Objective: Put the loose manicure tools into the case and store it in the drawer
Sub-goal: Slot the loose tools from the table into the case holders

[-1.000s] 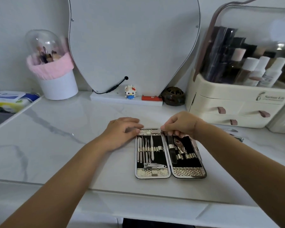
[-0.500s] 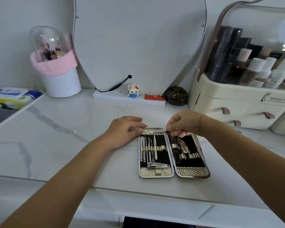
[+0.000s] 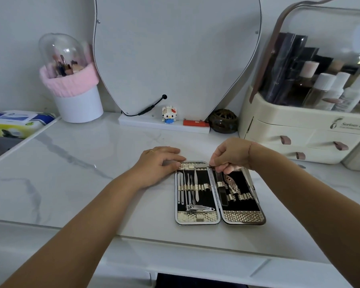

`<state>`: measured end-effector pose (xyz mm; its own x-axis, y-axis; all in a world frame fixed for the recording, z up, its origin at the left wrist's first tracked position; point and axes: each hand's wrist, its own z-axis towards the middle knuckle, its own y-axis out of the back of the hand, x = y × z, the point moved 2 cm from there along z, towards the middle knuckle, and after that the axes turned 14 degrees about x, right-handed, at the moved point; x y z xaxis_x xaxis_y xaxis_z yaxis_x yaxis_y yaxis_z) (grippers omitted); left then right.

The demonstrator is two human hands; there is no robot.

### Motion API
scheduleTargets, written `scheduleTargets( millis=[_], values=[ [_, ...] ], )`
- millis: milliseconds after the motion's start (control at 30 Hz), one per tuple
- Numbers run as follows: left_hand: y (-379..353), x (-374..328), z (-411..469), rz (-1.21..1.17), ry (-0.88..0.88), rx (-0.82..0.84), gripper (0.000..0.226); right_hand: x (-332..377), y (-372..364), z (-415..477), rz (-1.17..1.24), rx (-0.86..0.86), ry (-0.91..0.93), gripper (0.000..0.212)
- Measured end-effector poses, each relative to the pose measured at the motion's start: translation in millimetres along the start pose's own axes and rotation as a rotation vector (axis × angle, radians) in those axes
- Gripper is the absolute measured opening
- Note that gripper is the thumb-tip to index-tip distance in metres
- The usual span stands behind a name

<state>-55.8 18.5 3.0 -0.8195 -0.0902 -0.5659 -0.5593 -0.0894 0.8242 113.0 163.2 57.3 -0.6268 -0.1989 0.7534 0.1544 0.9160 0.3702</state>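
An open manicure case [image 3: 219,218] lies flat on the white marble counter, black inside with silver textured ends. Several thin metal tools sit under the strap in its left half, with a nail clipper [image 3: 200,208] below them. The right half holds a dark file and a nipper. My left hand [image 3: 159,163] rests palm down at the case's top left corner, fingers on its edge. My right hand [image 3: 230,155] hovers over the top of the case, fingers pinched on a small metal tool [image 3: 202,167] that points left across the top edge.
A cream cosmetic organizer [image 3: 299,134] with small drawers stands at the back right. A mirror [image 3: 175,48], a small toy figure [image 3: 168,115], a dark round ornament [image 3: 223,121] and a brush pot [image 3: 75,88] line the back. Wipes [image 3: 17,121] lie far left.
My right hand has shifted slightly and now holds the small tool over the case's top edge. The left hand stays in place.
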Motion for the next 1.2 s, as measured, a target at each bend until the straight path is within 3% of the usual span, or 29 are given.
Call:
scheduleTargets(
  millis=[400, 700, 1200],
  values=[
    [0, 2, 1, -0.003, 0.003, 0.006, 0.028, -2, -3, -1, -0.028, -0.066, 0.038, 0.004],
    [0, 1, 0, -0.003, 0.000, 0.011, 0.029, -6, -2, -11, -0.618, -0.189, 0.273, 0.010],
    [0, 1, 0, 0.002, 0.007, 0.026, 0.029, -12, 3, -9, -0.557, -0.184, 0.356, 0.011]
  ],
)
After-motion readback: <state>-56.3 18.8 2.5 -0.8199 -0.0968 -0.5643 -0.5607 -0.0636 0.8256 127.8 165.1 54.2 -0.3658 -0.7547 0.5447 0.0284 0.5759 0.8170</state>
